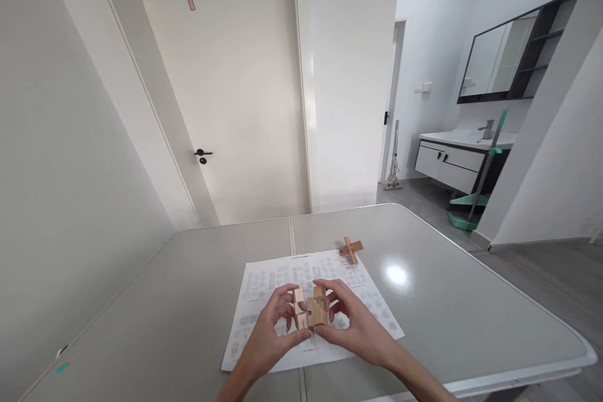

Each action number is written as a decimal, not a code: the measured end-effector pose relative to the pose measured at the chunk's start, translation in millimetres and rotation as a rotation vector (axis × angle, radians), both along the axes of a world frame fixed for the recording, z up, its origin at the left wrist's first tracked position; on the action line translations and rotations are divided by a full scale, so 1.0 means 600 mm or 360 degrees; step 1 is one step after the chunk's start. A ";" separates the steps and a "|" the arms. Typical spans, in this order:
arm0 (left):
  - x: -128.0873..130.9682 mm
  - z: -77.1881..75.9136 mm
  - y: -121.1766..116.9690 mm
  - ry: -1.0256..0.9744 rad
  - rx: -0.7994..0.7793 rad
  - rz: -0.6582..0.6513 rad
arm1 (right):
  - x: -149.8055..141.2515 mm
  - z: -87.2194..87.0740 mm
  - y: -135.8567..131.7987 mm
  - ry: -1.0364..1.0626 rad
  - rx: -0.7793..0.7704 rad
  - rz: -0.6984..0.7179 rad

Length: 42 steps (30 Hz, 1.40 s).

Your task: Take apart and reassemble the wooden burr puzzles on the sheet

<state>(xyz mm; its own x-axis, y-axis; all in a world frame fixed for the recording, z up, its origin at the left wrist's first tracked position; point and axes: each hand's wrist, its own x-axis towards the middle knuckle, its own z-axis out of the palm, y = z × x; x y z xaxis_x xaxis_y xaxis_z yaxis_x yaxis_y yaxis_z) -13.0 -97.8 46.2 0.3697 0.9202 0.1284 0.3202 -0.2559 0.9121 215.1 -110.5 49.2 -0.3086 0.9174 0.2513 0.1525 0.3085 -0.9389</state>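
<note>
My left hand [267,334] pinches a pale notched wooden puzzle piece [302,321] between thumb and fingers, with a dark mark on its near end. In my right hand [357,325] is a browner wooden puzzle piece [320,315], gripped the same way. The two pieces are held side by side over a printed sheet [245,326]; whether they interlock I cannot tell. At the sheet's far right corner lies a cross-shaped wooden assembly [350,250] of joined pieces. The sheet carries rows of small grey diagrams, too faint to read.
The grey table [188,301] has a pale rim and a seam down its middle. Behind it stands a closed door [245,88] with a black handle [202,152]. To the right are a washbasin cabinet [447,163], a mop [396,157] and a green dustpan [464,220].
</note>
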 end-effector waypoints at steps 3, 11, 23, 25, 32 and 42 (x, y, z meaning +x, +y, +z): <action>0.013 0.001 -0.006 -0.0014 0.0053 0.0100 | -0.007 -0.002 -0.003 0.0040 0.0024 -0.0111; 0.037 -0.011 -0.003 0.0148 0.0385 0.0392 | -0.024 0.011 -0.021 0.0146 -0.0091 0.0149; 0.015 -0.027 0.009 -0.0183 -0.0258 0.0124 | -0.045 -0.013 -0.003 -0.0402 0.0189 -0.0283; 0.017 -0.019 0.003 -0.0164 -0.0311 -0.0039 | -0.044 -0.022 0.001 -0.0417 0.0247 -0.0274; 0.031 -0.014 -0.006 -0.0468 -0.0372 0.0213 | -0.016 -0.021 0.010 0.0030 0.0109 -0.0291; 0.055 0.004 -0.011 -0.0558 -0.0375 0.0039 | -0.038 -0.015 0.000 0.0797 -0.0304 0.0195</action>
<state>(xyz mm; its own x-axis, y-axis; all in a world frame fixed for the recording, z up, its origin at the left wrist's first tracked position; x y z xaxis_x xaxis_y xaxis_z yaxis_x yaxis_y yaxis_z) 20.2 -104.1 48.8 0.3186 0.9475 0.0278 -0.0167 -0.0237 0.9996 192.1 -110.8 40.2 -0.3013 0.9261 0.2272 -0.3537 0.1128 -0.9285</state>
